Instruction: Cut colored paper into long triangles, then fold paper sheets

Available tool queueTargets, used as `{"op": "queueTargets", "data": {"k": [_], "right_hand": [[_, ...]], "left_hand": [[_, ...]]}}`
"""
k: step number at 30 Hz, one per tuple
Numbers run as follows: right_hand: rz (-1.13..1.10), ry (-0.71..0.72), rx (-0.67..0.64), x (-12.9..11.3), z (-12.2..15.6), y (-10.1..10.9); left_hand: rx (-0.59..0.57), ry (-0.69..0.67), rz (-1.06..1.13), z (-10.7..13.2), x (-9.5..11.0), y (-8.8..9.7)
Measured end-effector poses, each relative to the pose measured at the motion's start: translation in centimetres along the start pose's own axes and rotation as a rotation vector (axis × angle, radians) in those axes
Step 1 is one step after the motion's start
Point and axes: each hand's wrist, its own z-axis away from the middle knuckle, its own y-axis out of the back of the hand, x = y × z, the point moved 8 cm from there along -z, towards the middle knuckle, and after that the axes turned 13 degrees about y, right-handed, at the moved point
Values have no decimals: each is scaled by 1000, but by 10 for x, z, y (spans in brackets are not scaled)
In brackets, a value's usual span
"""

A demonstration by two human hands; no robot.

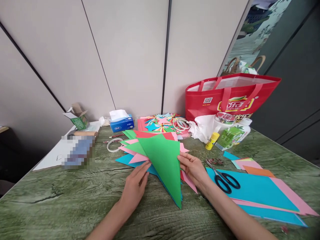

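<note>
Two hands at one green paper triangle, in the middle of the frame.
On my feed, the right hand (192,168) pinches the right edge of the green paper triangle (163,160) between thumb and fingers; the left hand (135,181) has its fingertips at the left edge, and I cannot tell whether they grip. The triangle lies between both sets of fingers, over a pile of pointed papers (137,157) too overlapped for me to count. Right of centre I count one pair of scissors (220,174) on a blue sheet (260,188), and one glue stick (212,141); left of centre, one tissue box (122,124); upper right, one red bag (202,110).
</note>
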Motion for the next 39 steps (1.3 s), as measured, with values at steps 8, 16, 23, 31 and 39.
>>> {"op": "queueTargets", "data": {"k": [8, 16, 23, 31, 39], "right_hand": [[87, 40, -104, -9, 30, -28], [173, -32, -467, 8, 62, -65], [157, -99, -474, 7, 66, -65], [8, -99, -232, -5, 41, -44], [155, 73, -100, -10, 4, -6]], "left_hand": [[-461, 509, 956, 16, -8, -35], [-558, 842, 1313, 27, -8, -37], [-519, 906, 1347, 24, -22, -35], [-311, 932, 1184, 11, -48, -8], [-486, 861, 1116, 6, -39, -11]]}}
